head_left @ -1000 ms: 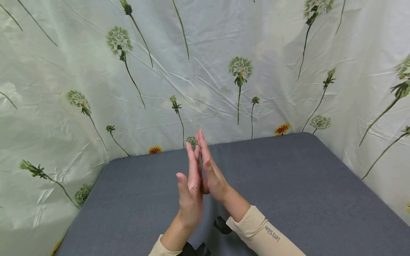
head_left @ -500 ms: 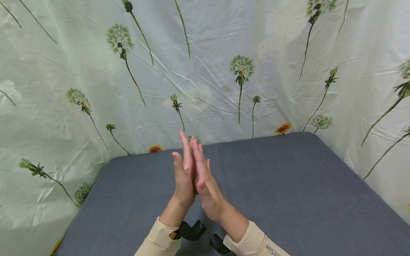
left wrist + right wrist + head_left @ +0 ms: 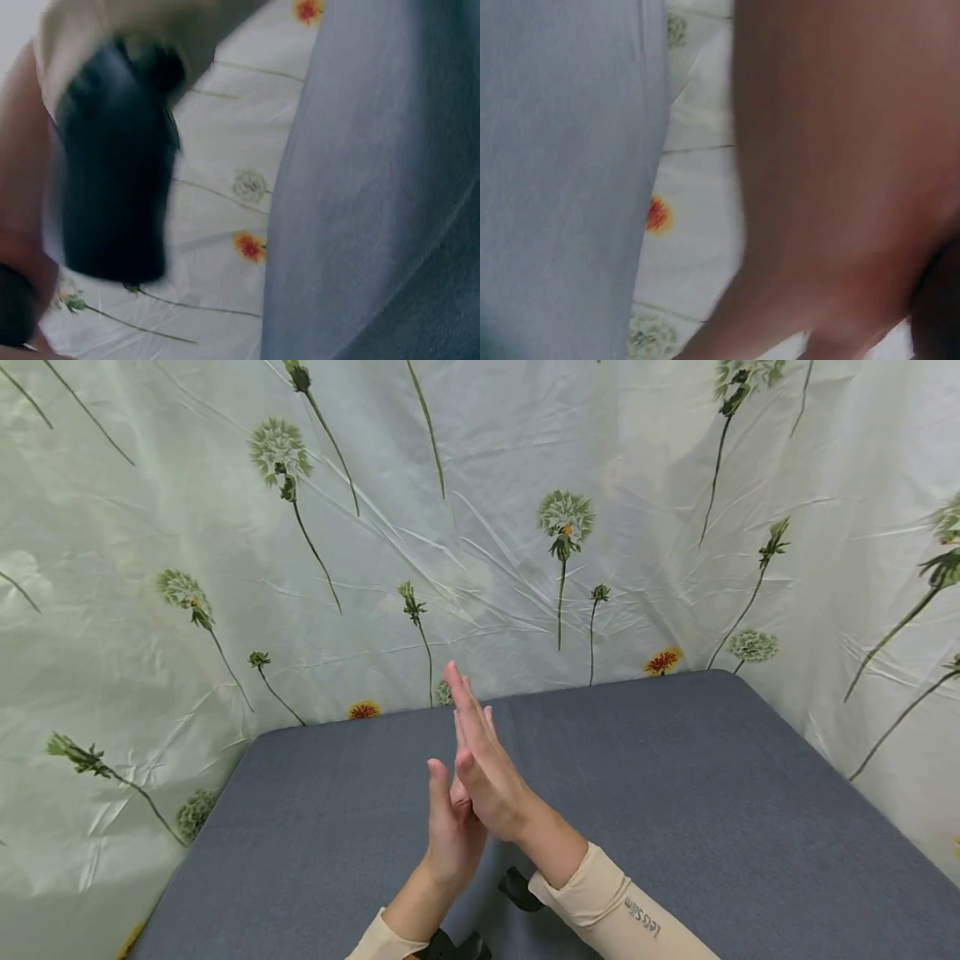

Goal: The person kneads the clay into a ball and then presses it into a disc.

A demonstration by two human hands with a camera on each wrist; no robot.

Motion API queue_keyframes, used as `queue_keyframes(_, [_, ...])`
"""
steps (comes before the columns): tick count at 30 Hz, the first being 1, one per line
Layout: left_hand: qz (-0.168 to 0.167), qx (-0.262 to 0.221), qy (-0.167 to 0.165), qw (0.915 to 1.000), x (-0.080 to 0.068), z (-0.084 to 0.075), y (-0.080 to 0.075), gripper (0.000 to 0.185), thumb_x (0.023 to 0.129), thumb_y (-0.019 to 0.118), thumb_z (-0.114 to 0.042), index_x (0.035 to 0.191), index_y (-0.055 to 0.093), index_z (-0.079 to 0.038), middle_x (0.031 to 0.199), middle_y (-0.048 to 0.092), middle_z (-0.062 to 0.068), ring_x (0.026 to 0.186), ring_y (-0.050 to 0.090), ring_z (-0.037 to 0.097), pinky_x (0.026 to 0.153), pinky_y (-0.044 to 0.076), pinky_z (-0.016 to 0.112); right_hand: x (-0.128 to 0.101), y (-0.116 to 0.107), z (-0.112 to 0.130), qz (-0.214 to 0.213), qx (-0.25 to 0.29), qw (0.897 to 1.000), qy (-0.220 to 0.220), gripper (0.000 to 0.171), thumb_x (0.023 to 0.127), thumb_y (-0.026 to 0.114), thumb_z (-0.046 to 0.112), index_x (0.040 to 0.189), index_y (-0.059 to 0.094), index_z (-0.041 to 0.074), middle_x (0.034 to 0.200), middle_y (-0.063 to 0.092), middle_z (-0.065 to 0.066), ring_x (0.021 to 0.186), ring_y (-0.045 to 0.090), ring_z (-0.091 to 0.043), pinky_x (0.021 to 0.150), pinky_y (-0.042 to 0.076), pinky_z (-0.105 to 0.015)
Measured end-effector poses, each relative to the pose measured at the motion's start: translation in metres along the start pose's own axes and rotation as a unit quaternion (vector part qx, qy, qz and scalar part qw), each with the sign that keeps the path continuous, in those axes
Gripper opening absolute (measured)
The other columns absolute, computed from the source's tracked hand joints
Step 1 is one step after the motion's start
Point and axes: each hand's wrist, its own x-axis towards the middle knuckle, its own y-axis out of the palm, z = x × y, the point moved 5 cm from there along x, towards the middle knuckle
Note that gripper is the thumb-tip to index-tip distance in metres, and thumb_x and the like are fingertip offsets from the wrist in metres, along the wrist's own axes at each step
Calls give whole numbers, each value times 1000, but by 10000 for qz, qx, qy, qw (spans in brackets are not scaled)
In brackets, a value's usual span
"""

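The fingers of the right hand (image 3: 487, 768) are held straight and close together, pointed toward 12 o'clock, and nothing is held in them. They are pressed flat against the left hand (image 3: 450, 827), whose fingers are also straight, with the thumb raised at the 11 o'clock side. The left hand is placed lower, at about 7 o'clock from the right one, so the palms are only partly overlapped. Both hands are kept in the air above the grey table (image 3: 675, 793), near its middle. Cream sleeves (image 3: 600, 910) are worn on both forearms, and black camera mounts (image 3: 517, 887) are seen at the wrists. Behind the table, from 9 to 3 o'clock, a pale flowered cloth (image 3: 465, 527) is hung. The wrist views are blurred.
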Motion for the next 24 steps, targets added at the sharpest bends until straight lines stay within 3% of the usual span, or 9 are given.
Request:
queue_keyframes(2, [10,8,52,10000,-2,-4,3,86,99,-7,-82,172,13,-40,178,17,-13,168,-2,27,130,4,69,1,-3,-8,-36,228,9997,88,99,103,10,84,175,-4,18,183,1,-2,170,-5,-27,128,-10,-73])
queue_keyframes(4, [53,28,174,9998,-3,-11,7,80,99,-9,-82,166,-25,-42,178,-22,-12,166,-23,23,126,-12,75,0,-5,-15,-81,547,9984,145,98,104,13,82,175,-5,17,183,1,-4,170,-3,-28,129,-6,-72])
queue_keyframes(8, [-213,236,343,9989,-2,-23,7,84,97,-5,-87,166,-26,-43,181,-19,-3,167,-21,25,125,-13,75,-5,-3,-26,-96,1033,9945,161,96,107,16,78,174,-8,13,183,-4,-9,169,-4,-32,130,1,-70])
queue_keyframes(15, [-330,729,679,9945,6,-40,1,85,95,-7,-88,166,-24,-44,181,-9,-10,169,-13,17,128,-16,68,-20,10,-31,-28,1485,9884,333,94,108,15,76,173,-12,15,182,-15,-8,169,-12,-26,130,-3,-69])
queue_keyframes(24, [-524,891,643,9926,24,-40,-10,91,94,2,-93,166,-25,-45,182,-5,-4,170,-9,21,131,-10,66,-35,17,-21,-199,1532,9878,183,81,111,8,70,174,-11,23,183,-12,-5,170,-6,-21,127,-4,-75])
